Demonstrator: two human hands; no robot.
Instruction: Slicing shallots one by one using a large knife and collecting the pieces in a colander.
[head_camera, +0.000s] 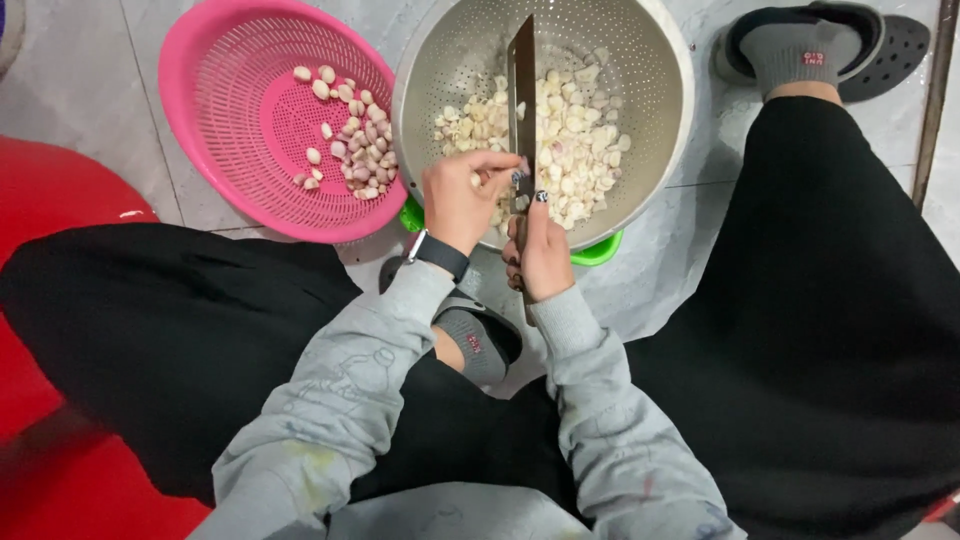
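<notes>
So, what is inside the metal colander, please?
The metal colander holds a pile of pale garlic cloves. The knife and both hands cover part of the pile, so the cloves beneath them cannot be seen.

The knife (521, 100) handle is hidden inside the right hand (540, 250). Whatever the left hand (458, 200) pinches against the blade is too small to tell. A green bowl (598, 250) shows only as slivers under the metal colander (660, 120). The red seat (50, 300) is cut off by the left edge.
</notes>
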